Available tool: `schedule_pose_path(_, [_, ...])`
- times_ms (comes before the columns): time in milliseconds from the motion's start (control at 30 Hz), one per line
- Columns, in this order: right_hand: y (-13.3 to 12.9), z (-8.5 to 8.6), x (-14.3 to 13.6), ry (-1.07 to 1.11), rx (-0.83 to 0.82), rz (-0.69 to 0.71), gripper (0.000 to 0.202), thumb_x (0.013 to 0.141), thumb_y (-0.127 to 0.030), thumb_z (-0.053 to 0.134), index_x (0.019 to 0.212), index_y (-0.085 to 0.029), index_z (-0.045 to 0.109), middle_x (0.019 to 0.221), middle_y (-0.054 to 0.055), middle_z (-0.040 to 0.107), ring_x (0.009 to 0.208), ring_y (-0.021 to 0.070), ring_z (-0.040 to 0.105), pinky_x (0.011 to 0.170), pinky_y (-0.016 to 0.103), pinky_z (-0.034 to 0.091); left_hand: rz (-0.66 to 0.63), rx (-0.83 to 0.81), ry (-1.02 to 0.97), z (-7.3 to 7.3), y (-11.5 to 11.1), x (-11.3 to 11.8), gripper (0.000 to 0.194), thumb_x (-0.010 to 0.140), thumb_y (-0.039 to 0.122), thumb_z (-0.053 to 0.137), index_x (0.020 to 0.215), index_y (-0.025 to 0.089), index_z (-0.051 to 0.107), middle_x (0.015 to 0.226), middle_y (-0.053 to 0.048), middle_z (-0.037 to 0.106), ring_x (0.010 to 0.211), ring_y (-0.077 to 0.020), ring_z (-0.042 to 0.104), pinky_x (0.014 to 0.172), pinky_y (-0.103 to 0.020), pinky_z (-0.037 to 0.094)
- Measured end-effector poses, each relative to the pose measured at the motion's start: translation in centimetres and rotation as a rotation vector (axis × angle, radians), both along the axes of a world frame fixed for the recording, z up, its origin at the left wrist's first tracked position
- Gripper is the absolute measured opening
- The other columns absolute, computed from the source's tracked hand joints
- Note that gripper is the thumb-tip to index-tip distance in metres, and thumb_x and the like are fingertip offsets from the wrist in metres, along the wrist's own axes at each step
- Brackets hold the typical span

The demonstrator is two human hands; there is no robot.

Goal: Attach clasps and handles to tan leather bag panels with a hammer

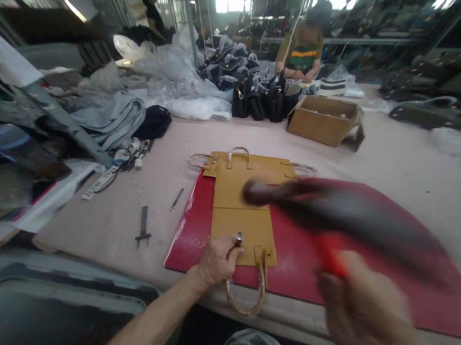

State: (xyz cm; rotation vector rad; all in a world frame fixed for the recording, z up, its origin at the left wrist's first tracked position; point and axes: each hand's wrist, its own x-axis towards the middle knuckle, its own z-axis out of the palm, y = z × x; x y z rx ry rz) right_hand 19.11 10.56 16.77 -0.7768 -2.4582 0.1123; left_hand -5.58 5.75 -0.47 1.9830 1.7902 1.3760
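Left hand (218, 260): pinches metal piece (239, 238), seemingly steadying it.
Right hand (362, 297): grips blurred red-handled tool (327, 213).
Red mat (194, 218): likely shields surface (184, 138).

Pinches a metal piece (239, 239) over mustard leather (233, 218) in the left grip (218, 260), holds a blurred hammer (315, 206) above the red mat (288, 276) in the right grip (361, 297)!

Bag wkshp — tan panel (233, 218), blk bags (275, 102), tbl (405, 167)

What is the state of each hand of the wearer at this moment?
Left hand: closed, holding a small metal tool over the tan bag panel.
Right hand: closed around a red-handled hammer, blurred.
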Motion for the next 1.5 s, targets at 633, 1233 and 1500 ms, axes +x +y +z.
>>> schedule_pose_path(633, [6.0, -12.2, 1.8, -0.327, -0.172, -0.501, 0.031, 0.098, -0.035, 0.041, 0.103, -0.013, 0.062, 0.106, 0.020, 0.062, 0.090, 0.0298, 0.060, 0.073, 0.039, 0.047, -0.066, -0.082, -0.072, 0.3, -0.4, -0.4, 0.009, 0.094, 0.017, 0.058, 0.101, 0.018, 0.063, 0.092, -0.006, 0.074, 0.084, -0.0185, 0.073, 0.075, -0.026, 0.057])
schedule_pose_path(1233, [3.4, -17.8, -6.5, -0.011, 0.045, -0.065, 0.041, 0.096, -0.036, 0.045, 0.129, -0.017, 0.060, 0.133, 0.013, 0.059, 0.124, 0.0340, 0.050, 0.100, 0.050, 0.041, 0.583, -0.421, -0.461, 3.2, 0.6, -9.8, 0.020, 0.091, 0.031, 0.055, 0.093, 0.014, 0.064, 0.081, -0.007, 0.071, 0.074, -0.0191, 0.068, 0.067, -0.026, 0.052])
schedule_pose_path(1500, [3.2, -17.7, -6.7, -0.005, 0.037, -0.072, 0.040, 0.096, -0.035, 0.044, 0.128, -0.017, 0.060, 0.131, 0.014, 0.059, 0.122, 0.0360, 0.051, 0.098, 0.052, 0.042, 0.870, -0.834, 0.330, 4.7, -2.3, -16.6, 0.028, 0.095, 0.023, 0.050, 0.110, 0.010, 0.069, 0.105, -0.021, 0.072, 0.100, -0.0308, 0.070, 0.081, -0.035, 0.048])
